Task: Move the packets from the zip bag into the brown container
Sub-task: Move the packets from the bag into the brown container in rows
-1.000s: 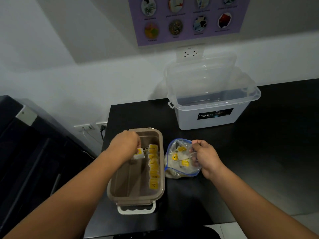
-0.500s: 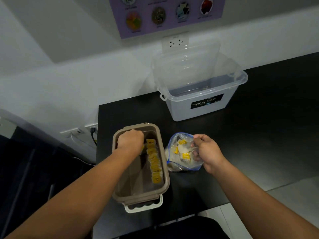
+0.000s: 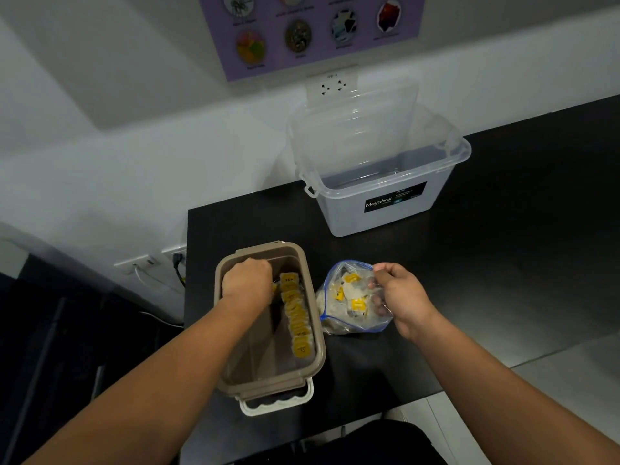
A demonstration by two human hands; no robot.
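The brown container (image 3: 320, 347) sits open at the table's left edge, with a row of yellow packets (image 3: 297, 318) along its right wall. My left hand (image 3: 246, 285) is down inside its far end, fingers curled beside the row. Only a yellow edge of a packet (image 3: 275, 287) shows under them. To the right lies the clear zip bag (image 3: 339, 317) with a blue seal, several yellow-labelled packets (image 3: 358, 304) still inside. My right hand (image 3: 401, 297) pinches the bag's open rim and holds it up.
A large clear storage bin (image 3: 385, 209) with its lid tilted back stands at the back of the black table (image 3: 503, 263). The table's left edge runs just beside the container. Wall sockets with cables (image 3: 177, 260) are at the left.
My left hand, holding a packet above the container one second ago, has gone down into its far end. My right hand keeps its hold on the bag. The view has shifted.
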